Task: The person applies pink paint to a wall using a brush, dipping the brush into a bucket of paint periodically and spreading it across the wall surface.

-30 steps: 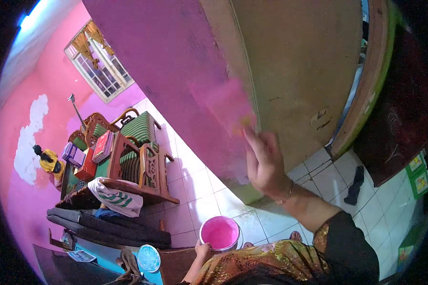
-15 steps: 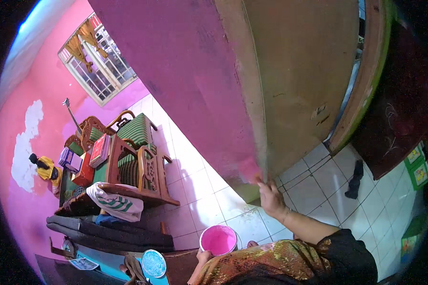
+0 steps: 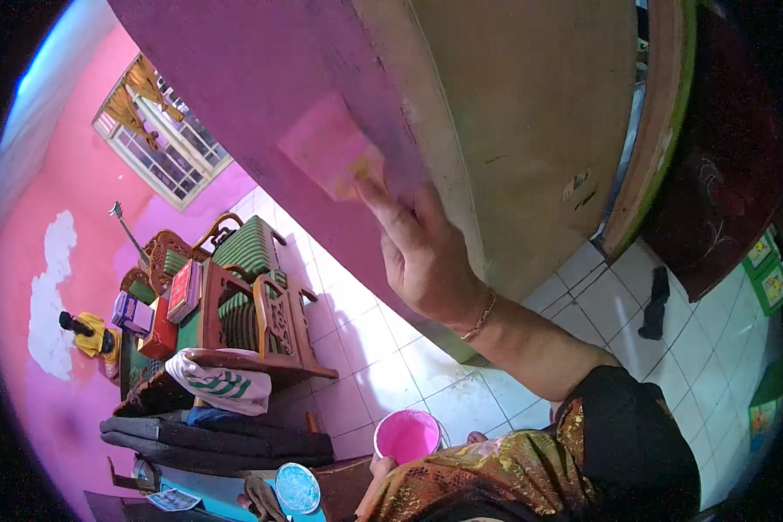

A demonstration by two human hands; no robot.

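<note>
Brush over purple wall

The right grip is pinching the brush's yellowish end, wall contact blurred; the near left grip is clasping the bucket. The brush is probably handling light and soft-tipped, its stiffer end best suiting the hold.

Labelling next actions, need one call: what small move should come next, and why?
Probably sweep the wide brush rightward onto the tan strip: the right hand holds it before the purple paint, and that neighbouring strip looks uncoated. The left hand holds the paint bucket low, clear of the stroke.
</note>
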